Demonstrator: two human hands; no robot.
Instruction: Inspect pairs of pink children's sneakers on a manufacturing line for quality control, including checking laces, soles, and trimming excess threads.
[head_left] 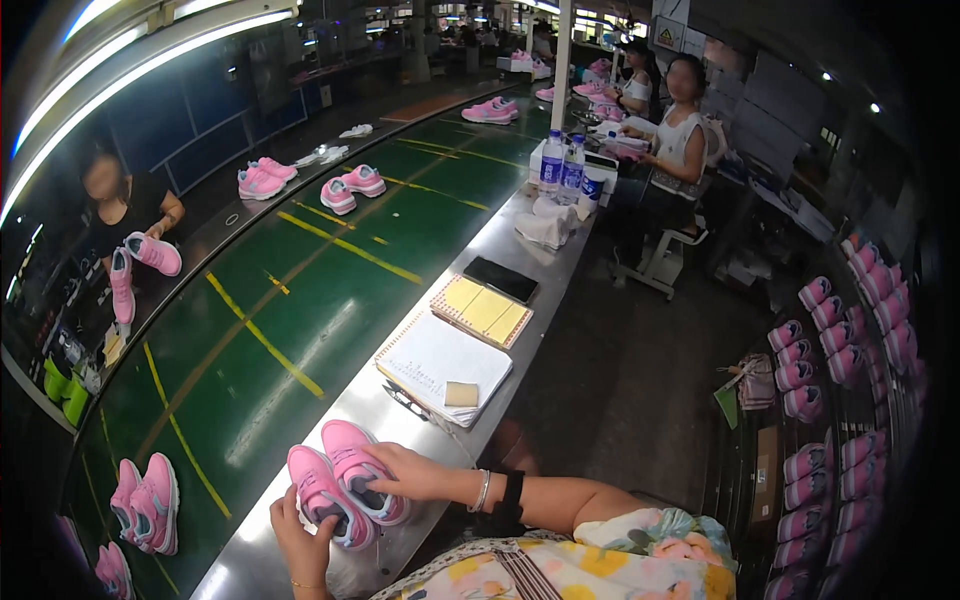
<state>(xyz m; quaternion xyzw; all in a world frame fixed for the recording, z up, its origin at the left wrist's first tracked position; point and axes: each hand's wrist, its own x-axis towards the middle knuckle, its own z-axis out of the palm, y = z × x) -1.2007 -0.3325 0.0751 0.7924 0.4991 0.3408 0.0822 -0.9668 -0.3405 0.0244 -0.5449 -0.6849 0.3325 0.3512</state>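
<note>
A pair of pink sneakers point(322, 478) with white soles and grey-blue linings rests side by side on the metal ledge in front of me, toes pointing away. My left hand point(302, 540) is closed on the left sneaker near its heel, the thumb at the shoe's opening. My right hand point(418, 474) grips the right sneaker point(347, 446) by its collar, with fingers reaching into the opening. The soles' undersides are hidden. Farther up the ledge lies an open notebook point(440, 355) with a small beige block point(461, 394) on it.
A green conveyor belt point(330, 300) with yellow lines runs along my left, carrying more pink sneakers point(155, 505). Beyond the notebook are a yellow pad point(482, 310), a dark phone point(501, 279) and water bottles point(551, 163). Shoe racks point(800, 400) stand right. A co-worker point(130, 205) handles sneakers across the belt.
</note>
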